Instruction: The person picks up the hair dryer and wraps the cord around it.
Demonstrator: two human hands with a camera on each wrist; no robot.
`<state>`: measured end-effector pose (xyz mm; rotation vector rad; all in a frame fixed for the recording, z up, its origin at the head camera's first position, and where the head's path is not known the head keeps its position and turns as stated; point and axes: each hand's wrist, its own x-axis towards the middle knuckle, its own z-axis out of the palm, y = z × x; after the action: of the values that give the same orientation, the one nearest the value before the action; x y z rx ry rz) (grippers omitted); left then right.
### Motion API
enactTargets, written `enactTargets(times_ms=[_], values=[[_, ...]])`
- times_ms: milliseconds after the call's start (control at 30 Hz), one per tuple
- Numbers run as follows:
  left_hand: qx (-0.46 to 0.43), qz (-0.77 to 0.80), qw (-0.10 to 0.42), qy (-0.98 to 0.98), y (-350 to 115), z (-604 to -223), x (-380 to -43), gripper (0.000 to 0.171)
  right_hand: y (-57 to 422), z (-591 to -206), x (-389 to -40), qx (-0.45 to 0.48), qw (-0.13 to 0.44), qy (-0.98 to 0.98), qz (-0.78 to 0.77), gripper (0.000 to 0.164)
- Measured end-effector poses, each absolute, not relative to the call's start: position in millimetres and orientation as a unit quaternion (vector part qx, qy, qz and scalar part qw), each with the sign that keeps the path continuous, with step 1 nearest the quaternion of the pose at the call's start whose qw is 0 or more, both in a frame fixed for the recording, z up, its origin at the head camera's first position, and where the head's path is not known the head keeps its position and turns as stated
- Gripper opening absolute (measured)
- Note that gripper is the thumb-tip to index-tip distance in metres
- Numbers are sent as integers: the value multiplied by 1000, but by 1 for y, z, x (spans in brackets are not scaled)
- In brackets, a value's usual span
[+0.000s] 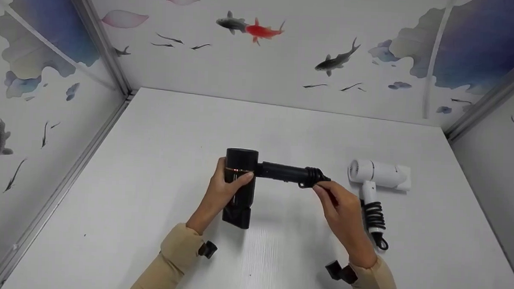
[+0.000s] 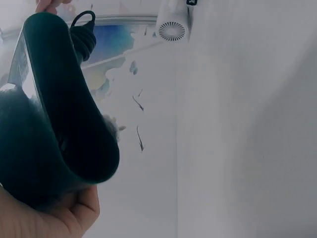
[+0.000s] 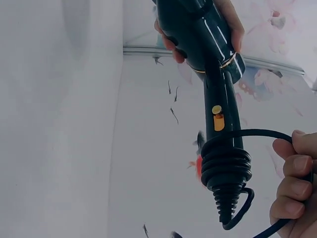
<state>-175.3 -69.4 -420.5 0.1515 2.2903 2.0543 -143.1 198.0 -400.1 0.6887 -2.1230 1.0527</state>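
Note:
A black hair dryer (image 1: 242, 160) with a thin gold ring is held up over the white table. My left hand (image 1: 222, 189) grips its barrel, thumb across the front. The dryer's handle (image 1: 281, 172) points right, with a flattened nozzle at the bottom of the barrel. Black cord (image 3: 226, 166) is coiled round the handle's end in the right wrist view. My right hand (image 1: 344, 207) holds a loop of this cord, fingers curled round it. An orange-gold switch (image 3: 218, 119) shows on the handle. In the left wrist view, the dark nozzle (image 2: 74, 109) hides much of my left hand.
A white hair dryer (image 1: 384, 174) lies on the table (image 1: 162, 158) to the right, beyond my right hand, black cord wrapped round its handle. Walls printed with fish (image 1: 337, 61) stand at the back and sides. Each wrist bears a small black camera mount (image 1: 208, 248).

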Motion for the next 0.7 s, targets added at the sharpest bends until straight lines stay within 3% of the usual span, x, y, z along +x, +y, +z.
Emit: enactTargets(times_ms=[333,700], values=[[117,646,66,751,-65,-415,-167,56,215,-385,-149,222,338,-819,407,17],[188,641,59,742,-61,-400,-159,60,233,-373,-155,229,272,-819,451,3]])
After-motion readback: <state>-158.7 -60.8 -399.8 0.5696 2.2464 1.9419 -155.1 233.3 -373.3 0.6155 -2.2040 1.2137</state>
